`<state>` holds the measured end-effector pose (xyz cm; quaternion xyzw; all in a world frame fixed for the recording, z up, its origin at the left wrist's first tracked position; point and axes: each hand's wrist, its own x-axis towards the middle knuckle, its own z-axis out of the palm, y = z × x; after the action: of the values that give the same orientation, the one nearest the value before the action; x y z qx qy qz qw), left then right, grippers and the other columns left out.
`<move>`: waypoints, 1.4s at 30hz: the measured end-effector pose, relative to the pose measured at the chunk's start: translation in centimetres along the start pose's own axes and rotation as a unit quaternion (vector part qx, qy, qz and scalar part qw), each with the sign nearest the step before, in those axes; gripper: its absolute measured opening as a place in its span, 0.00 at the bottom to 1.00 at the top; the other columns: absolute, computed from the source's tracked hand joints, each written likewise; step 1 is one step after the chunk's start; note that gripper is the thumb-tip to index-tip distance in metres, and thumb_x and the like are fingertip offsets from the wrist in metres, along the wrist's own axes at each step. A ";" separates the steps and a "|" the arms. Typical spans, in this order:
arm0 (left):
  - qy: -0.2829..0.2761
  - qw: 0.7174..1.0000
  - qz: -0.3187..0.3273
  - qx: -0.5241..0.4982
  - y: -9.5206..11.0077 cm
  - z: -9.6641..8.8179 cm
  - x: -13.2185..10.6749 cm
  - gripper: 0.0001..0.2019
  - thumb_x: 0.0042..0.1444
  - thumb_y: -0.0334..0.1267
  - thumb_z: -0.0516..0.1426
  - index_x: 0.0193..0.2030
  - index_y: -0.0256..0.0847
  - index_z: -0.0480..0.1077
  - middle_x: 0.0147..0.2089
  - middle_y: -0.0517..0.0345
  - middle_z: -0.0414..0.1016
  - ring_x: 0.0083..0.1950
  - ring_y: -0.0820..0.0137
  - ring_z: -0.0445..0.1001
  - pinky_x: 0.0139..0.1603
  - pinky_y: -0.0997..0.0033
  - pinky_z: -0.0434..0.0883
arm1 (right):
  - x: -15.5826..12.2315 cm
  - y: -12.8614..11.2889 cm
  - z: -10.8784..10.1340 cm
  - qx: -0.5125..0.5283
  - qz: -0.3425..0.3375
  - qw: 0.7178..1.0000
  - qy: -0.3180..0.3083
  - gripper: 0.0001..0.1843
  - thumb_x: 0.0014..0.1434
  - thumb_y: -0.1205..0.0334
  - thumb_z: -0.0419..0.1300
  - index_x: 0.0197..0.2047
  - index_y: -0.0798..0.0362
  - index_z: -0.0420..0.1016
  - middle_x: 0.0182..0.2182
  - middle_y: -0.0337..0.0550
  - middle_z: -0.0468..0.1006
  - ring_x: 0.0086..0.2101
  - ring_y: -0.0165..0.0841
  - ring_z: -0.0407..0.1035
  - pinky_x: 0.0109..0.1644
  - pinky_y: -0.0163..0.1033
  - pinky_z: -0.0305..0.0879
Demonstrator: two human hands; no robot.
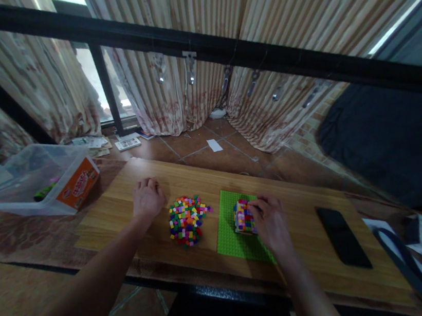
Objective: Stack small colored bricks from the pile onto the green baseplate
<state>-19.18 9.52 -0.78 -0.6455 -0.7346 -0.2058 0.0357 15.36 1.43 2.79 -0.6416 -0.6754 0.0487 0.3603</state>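
My left hand rests on the wooden board with its fingers curled in, left of a loose pile of small multicoloured toy bricks; nothing shows in it. On a green studded baseplate stands a small blocky build made of colourful bricks. Thumb and fingers of my right hand are pinched together at the upper right side of this build, touching or almost touching it. Whatever lies between those fingertips is too small and too covered to make out. The hand also hides the right part of the baseplate.
A black phone lies at the right of the wooden board. Left of the board sits a clear plastic bin with an orange label. A dark metal rail with hanging clips crosses above; curtains hang behind.
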 end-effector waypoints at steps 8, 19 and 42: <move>-0.004 1.000 0.001 -0.005 0.1 -0.1 0.0 0.14 0.60 0.36 0.47 0.43 0.38 0.72 0.49 0.43 0.75 0.52 0.53 0.69 0.55 0.53 0.64 | 0.9 0.5 0.4 0.059 0.066 0.996 0.009 0.13 0.57 0.52 0.59 0.32 0.50 0.81 0.42 0.49 0.76 0.45 0.41 0.68 0.53 0.50 0.64; -0.002 1.000 0.001 0.005 0.0 -0.1 0.0 0.14 0.60 0.36 0.47 0.44 0.39 0.72 0.49 0.43 0.75 0.52 0.53 0.70 0.54 0.53 0.64 | 0.8 2.1 1.4 0.242 0.252 0.937 -0.025 0.23 0.44 0.45 0.67 0.40 0.52 0.81 0.37 0.44 0.82 0.36 0.38 0.74 0.41 0.43 0.69; 0.002 1.000 0.006 -0.003 -0.2 0.1 0.0 0.14 0.60 0.37 0.47 0.44 0.38 0.72 0.49 0.43 0.75 0.52 0.54 0.69 0.55 0.53 0.64 | 1.4 0.7 1.1 0.323 0.310 0.894 -0.030 0.25 0.37 0.45 0.70 0.35 0.54 0.82 0.30 0.44 0.82 0.26 0.34 0.72 0.30 0.39 0.68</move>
<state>-19.34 9.58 -0.94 -0.6498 -0.7298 -0.2094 0.0363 15.48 3.22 2.23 -0.6648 -0.3997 0.3931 0.4937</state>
